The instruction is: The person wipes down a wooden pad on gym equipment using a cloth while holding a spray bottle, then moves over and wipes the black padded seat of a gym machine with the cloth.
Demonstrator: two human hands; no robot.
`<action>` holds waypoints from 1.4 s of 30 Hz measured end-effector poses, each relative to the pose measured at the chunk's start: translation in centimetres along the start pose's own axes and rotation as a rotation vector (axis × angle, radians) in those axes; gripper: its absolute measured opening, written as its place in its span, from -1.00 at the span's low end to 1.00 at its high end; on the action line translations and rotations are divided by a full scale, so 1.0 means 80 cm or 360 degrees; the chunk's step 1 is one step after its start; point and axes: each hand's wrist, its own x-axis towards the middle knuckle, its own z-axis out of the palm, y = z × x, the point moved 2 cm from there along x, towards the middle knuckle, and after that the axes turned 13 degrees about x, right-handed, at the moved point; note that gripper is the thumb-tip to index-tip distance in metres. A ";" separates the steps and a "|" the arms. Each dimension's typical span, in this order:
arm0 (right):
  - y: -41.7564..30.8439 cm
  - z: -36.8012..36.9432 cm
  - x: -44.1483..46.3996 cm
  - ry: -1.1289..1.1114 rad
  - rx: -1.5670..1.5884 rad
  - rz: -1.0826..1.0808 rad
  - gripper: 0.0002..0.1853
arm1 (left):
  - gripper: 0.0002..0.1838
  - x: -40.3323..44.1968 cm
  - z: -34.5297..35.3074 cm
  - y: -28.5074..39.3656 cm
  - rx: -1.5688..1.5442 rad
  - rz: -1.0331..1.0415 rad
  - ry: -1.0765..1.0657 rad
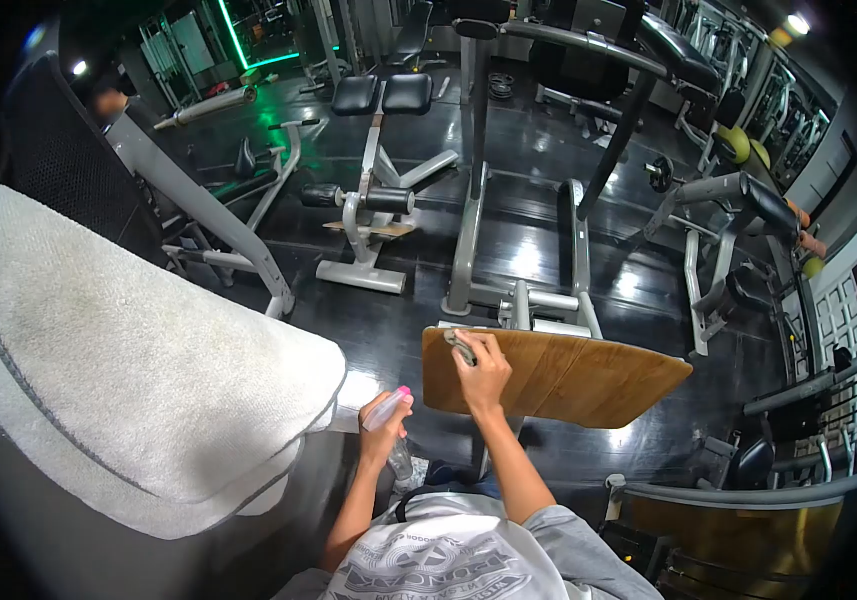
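Note:
My left hand (384, 432) is wrapped round a clear spray bottle (400, 464) with a white and pink spray head (388, 408), held low in front of my body. My right hand (485, 378) is at the left end of a wooden board (568, 372), its fingers closed on a small greyish wad that looks like a cloth (461, 348). The wad seems to touch the board's surface near its far left corner. The board is part of a grey metal-framed machine. My fingers hide much of the wad and part of the bottle.
At the left, a large white towel (148, 360) drapes close beside my left arm. Ahead stand a machine with black pads (406, 94) and a tall grey frame (468, 240). A curved panel (738, 530) is near at the right, with more gym equipment behind.

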 end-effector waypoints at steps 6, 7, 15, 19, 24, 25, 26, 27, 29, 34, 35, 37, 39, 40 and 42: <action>0.007 0.053 -0.034 -0.0217 0.0036 0.0030 -0.64 | -0.71 -0.004 -0.004 0.008 -0.0012 0.0000 0.0014; 0.009 0.055 -0.038 -0.0292 -0.0026 0.0017 -0.65 | -0.71 -0.002 -0.005 0.008 -0.0010 0.0006 0.0014; 0.026 -0.037 -0.017 -0.0076 -0.0142 0.0043 -0.67 | -0.68 0.003 -0.001 0.005 -0.0017 -0.0023 -0.0012; 0.008 -0.040 0.005 0.0019 -0.0097 -0.0008 -0.65 | -0.69 0.006 0.011 0.008 -0.0013 -0.0062 -0.0058; -0.005 0.020 -0.002 -0.0089 0.0005 -0.0088 -0.65 | -0.70 0.009 0.022 0.006 -0.0047 -0.0029 -0.0120; -0.002 0.030 -0.007 -0.0157 -0.0009 -0.0097 -0.66 | -0.70 0.009 0.023 0.007 -0.0047 -0.0030 -0.0123; 0.002 0.037 -0.012 -0.0220 -0.0018 -0.0120 -0.67 | -0.70 0.009 0.023 0.010 -0.0032 -0.0019 -0.0127; 0.005 0.035 -0.017 -0.0216 -0.0022 -0.0117 -0.67 | -0.71 0.008 0.024 0.012 -0.0017 -0.0007 -0.0133; 0.013 0.027 -0.022 -0.0326 -0.0100 -0.0113 -0.68 | -0.71 0.010 0.023 0.012 -0.0021 -0.0003 -0.0136; 0.023 -0.052 -0.015 -0.0101 -0.0131 0.0048 -0.69 | -0.71 0.013 0.027 0.012 -0.0063 -0.0016 -0.0147; 0.020 -0.069 -0.009 -0.0033 -0.0188 0.0093 -0.68 | -0.71 0.015 0.029 0.010 -0.0062 -0.0020 -0.0162; 0.019 -0.087 0.002 0.0088 -0.0129 0.0072 -0.67 | -0.72 0.018 0.029 0.007 -0.0057 -0.0025 -0.0166; 0.016 -0.081 0.005 0.0097 -0.0140 0.0073 -0.68 | -0.72 0.018 0.031 0.006 -0.0036 0.0009 -0.0192; 0.013 -0.075 0.005 0.0096 -0.0143 0.0075 -0.68 | -0.72 0.017 0.032 0.008 -0.0061 0.0010 -0.0199; 0.004 -0.049 0.005 0.0093 -0.0020 0.0065 -0.69 | -0.72 0.014 0.031 0.014 -0.0060 0.0017 -0.0195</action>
